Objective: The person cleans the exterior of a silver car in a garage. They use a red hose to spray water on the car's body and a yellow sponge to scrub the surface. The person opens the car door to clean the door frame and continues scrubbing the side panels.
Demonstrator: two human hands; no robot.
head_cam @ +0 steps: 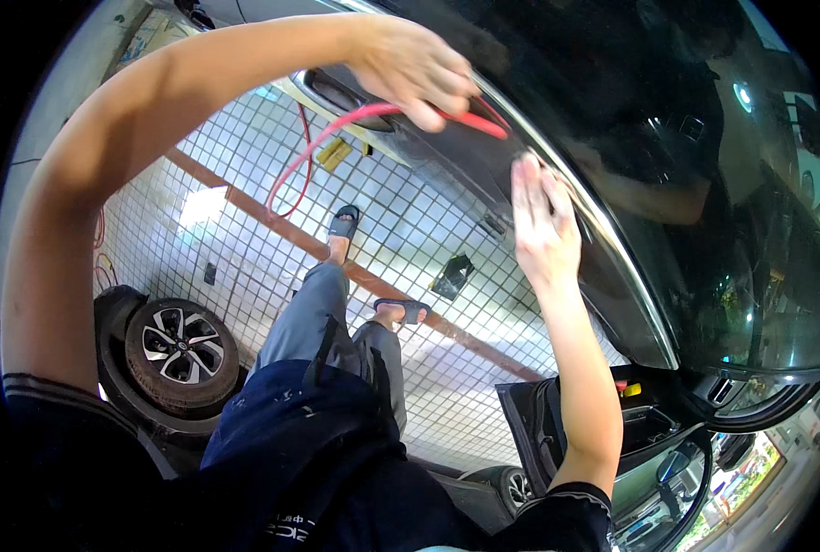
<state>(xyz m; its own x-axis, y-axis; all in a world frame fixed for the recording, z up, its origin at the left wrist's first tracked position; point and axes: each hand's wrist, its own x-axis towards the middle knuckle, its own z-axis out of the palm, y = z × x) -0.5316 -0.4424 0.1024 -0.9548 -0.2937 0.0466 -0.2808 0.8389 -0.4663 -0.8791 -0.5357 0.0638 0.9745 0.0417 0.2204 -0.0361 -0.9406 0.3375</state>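
A dark car door [444, 152] with a bright metal window trim strip [617, 228] runs diagonally in front of me, its dark glass [665, 172] on the far side. My left hand [417, 72], slightly blurred, is at the trim's upper part, near the door handle [327, 90]. Between its thumb and fingers it holds a red flexible hose or tube [341, 124], whose loop hangs over the floor. Lower along the strip, my right hand [544, 221] lies with nearly straight fingers against the trim edge. No object shows clearly in it; its fingertips' underside is hidden.
An open car door [582, 414] stands at lower right. A vehicle wheel [182, 348] is at lower left. On the tiled floor [410, 221] lie yellow blocks [334, 153] and a black piece [453, 276]; more red hose or cable [99, 234] is at far left.
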